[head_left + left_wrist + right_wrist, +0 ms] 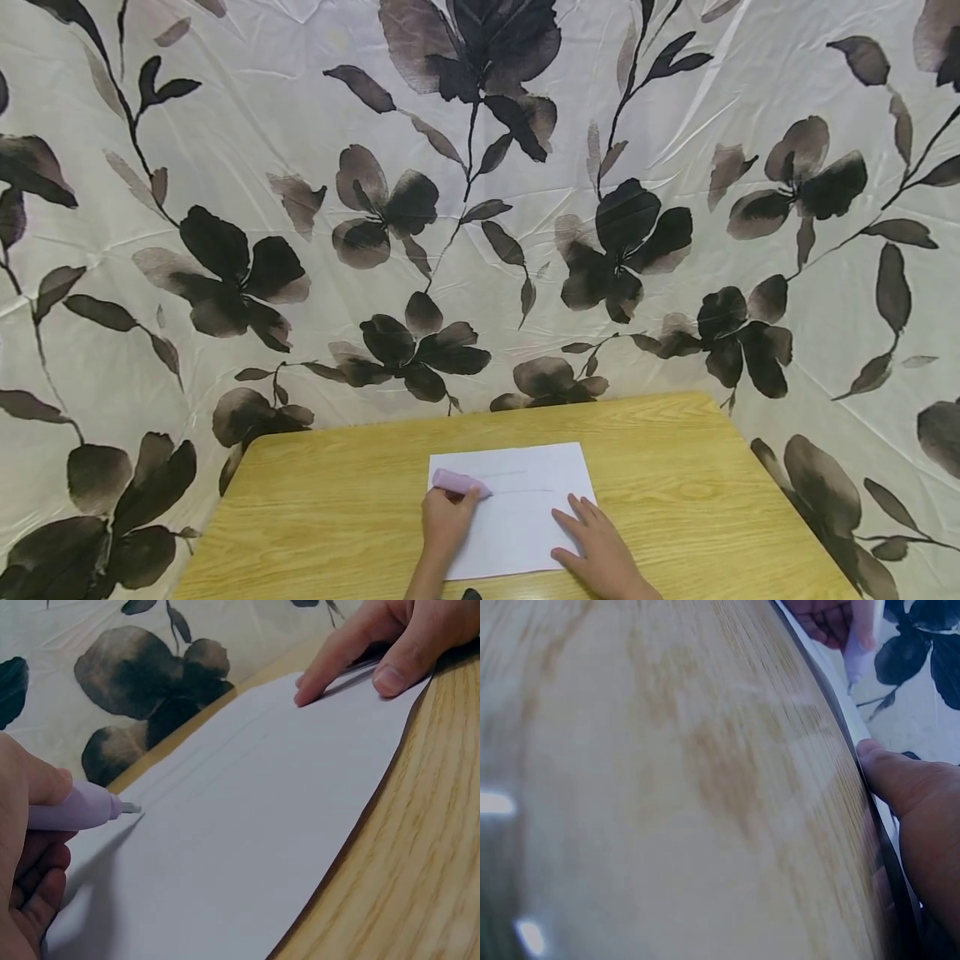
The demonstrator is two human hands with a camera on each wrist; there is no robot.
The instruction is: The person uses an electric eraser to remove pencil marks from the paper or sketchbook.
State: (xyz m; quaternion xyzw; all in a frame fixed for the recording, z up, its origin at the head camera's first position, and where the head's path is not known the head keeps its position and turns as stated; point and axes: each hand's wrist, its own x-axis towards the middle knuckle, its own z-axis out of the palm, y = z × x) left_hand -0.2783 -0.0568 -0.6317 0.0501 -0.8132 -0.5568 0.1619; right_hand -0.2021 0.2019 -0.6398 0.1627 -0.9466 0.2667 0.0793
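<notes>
A white sheet of paper [517, 537] lies on the wooden table, with a few faint, nearly level lines across its upper part. My left hand [444, 523] grips a thick lavender pen [454, 481] at the sheet's left side. In the left wrist view the pen's narrow grey tip [130, 808] points right, right by the point of its own shadow on the paper. My right hand [600, 546] rests with spread fingers on the sheet's lower right part. Its thumb [889, 771] presses near the paper's edge in the right wrist view.
The yellow wood-grain table [322, 517] reaches back to a pale cloth [300, 125] printed with dark flowers, which hangs behind and at both sides. A small black thing [471, 594] shows at the bottom edge of the head view, just below the paper.
</notes>
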